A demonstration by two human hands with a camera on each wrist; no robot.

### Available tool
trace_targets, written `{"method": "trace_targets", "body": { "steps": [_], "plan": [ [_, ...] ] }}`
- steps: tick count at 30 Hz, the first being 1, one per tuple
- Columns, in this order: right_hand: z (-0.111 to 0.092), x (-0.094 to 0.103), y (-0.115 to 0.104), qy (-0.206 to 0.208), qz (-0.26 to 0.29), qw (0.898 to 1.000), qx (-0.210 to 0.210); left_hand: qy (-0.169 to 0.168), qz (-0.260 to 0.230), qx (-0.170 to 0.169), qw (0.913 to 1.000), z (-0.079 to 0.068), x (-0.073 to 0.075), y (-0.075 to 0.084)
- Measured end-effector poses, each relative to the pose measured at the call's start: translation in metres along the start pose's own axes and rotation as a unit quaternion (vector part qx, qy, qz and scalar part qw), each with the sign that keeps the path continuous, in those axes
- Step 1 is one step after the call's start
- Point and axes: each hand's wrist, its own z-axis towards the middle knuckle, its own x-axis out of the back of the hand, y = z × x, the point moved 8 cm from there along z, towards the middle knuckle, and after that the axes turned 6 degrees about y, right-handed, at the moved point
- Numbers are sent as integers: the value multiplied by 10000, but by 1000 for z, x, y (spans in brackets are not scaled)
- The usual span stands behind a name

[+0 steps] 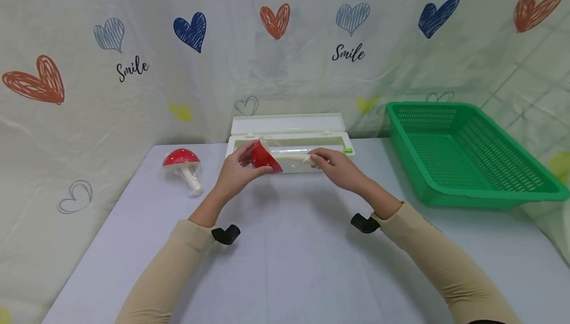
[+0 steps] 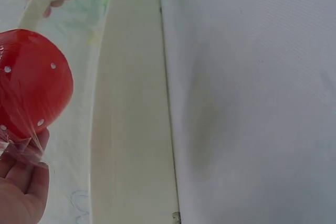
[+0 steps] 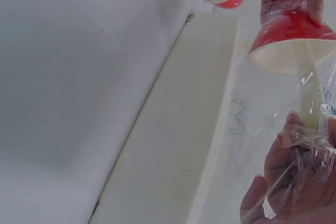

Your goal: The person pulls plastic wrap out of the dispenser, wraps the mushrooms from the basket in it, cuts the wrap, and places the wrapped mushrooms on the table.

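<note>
A toy mushroom [image 1: 263, 156] with a white-spotted red cap and pale stem is held sideways above a white cling film dispenser [image 1: 291, 167]. Clear film wraps it, as the left wrist view shows on the cap [image 2: 37, 85]. My left hand [image 1: 237, 169] holds the cap, thumb along its lower side. With its fingers at the stem's end, my right hand [image 1: 339, 169] pinches the stem and its gathered film [image 3: 315, 142]. Behind the mushroom, the dispenser's lid [image 1: 288, 124] stands open, and a green slider [image 1: 348, 151] shows at its right end.
A second red-capped mushroom [image 1: 181, 158], also wrapped in film, lies at the table's left. On the right stands a green perforated basket [image 1: 494, 198]. A plastic sheet printed with hearts [image 1: 274, 21] hangs behind the white table [image 1: 285, 254].
</note>
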Motion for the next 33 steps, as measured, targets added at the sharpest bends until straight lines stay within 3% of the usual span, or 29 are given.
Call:
{"method": "trace_targets", "body": {
  "steps": [8,21,33],
  "plan": [
    [-1,7,-8,153,2,9998,97,61,127,-317,9994,-1,6,11],
    [-4,19,-21,535,368,9967,495,286,277,-1347,9901,-3,14,40],
    [-3,27,-30,643,326,9959,554,509,224,-1647,9848,-2,19,55]
  ]
}}
